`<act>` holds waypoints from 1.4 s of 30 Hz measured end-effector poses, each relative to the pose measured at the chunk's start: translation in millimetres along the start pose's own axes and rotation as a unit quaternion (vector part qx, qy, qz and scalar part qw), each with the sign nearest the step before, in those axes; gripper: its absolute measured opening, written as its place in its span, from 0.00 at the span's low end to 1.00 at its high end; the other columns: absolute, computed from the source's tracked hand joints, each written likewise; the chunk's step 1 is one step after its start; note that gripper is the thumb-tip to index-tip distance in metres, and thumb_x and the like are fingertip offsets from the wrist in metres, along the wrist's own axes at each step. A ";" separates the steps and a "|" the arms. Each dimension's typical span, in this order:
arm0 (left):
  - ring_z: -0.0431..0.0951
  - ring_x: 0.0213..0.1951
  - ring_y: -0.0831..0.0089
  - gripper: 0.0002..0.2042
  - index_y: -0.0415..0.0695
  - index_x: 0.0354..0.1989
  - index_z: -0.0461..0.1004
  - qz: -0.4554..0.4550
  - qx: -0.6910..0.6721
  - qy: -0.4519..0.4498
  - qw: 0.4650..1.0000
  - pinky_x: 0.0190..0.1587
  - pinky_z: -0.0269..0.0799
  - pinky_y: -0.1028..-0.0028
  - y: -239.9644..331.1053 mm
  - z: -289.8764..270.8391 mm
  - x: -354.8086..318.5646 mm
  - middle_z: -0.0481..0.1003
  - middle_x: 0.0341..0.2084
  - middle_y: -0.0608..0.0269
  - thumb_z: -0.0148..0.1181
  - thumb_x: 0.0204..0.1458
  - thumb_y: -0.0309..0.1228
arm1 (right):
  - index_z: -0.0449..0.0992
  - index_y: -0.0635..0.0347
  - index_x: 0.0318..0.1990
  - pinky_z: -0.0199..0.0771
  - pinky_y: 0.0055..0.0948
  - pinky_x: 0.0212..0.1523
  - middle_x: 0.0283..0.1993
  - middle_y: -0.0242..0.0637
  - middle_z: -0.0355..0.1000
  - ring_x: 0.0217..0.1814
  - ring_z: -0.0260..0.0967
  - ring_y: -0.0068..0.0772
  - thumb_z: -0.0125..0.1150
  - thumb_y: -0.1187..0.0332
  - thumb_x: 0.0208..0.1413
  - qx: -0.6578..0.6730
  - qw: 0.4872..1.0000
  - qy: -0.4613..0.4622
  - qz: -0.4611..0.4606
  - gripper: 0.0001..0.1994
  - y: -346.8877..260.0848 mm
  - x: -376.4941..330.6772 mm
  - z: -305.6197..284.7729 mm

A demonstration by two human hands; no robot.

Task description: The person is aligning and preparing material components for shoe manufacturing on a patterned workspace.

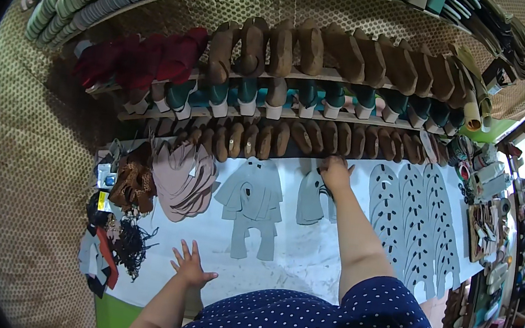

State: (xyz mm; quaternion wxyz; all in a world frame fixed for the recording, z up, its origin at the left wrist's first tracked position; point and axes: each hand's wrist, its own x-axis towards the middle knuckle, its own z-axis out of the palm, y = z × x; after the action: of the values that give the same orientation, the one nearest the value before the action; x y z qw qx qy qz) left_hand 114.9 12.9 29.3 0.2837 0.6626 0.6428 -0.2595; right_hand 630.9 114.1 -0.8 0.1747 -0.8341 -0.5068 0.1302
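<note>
My right hand (336, 172) reaches to the far side of the white-covered table (309, 264). Its fingers are bent over the upper end of a grey U-shaped cut piece (311, 204), partly hiding it. Near the front left, my left hand (190, 266) has its fingers spread and holds nothing. Beyond that hand, overlapping grey cut pieces (250, 192) lie in a stack, with another U-shaped piece (253, 238) at their near end. Rows of grey pieces with dark oval marks (410, 218) cover the right part of the table.
Pale pink cut pieces (182, 183) and brown pieces (134, 179) lie at the left, near dark stringy scraps (134, 247). Behind the table, shelves carry brown shoe lasts (311, 50), green ones (247, 95) and dark red material (140, 56). Crowded racks (494, 284) stand at the right.
</note>
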 end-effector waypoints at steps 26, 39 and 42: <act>0.10 0.70 0.30 0.66 0.55 0.76 0.19 0.028 -0.026 -0.036 0.999 0.64 0.27 0.25 -13.7 -2.3 10.8 0.11 0.73 0.45 0.68 0.43 0.62 | 0.83 0.50 0.40 0.31 0.79 0.69 0.59 0.33 0.73 0.73 0.56 0.43 0.69 0.61 0.50 0.118 0.990 0.056 -0.046 0.10 -158.9 -53.6 101.8; 0.14 0.72 0.32 0.63 0.54 0.77 0.25 0.053 -0.035 0.031 0.997 0.66 0.26 0.28 -13.7 -2.9 -10.6 0.16 0.75 0.47 0.68 0.43 0.60 | 0.83 0.46 0.40 0.32 0.74 0.72 0.50 0.36 0.79 0.62 0.70 0.38 0.65 0.64 0.54 0.178 0.954 -0.019 -0.239 0.07 -191.9 -179.0 39.8; 0.15 0.73 0.34 0.62 0.54 0.78 0.29 0.076 -0.037 0.067 0.994 0.68 0.25 0.30 -12.7 -4.6 -14.4 0.19 0.76 0.49 0.69 0.43 0.59 | 0.84 0.45 0.39 0.33 0.78 0.70 0.48 0.36 0.80 0.62 0.71 0.37 0.65 0.61 0.54 0.141 0.949 -0.041 -0.279 0.07 -197.6 -216.7 31.8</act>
State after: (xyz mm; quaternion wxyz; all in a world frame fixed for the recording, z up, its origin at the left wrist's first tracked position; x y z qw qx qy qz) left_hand 101.6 6.2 42.2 0.2837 0.7144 0.6172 -0.1683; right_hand 362.2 10.2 62.8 0.2990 -0.6198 -0.7027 0.1808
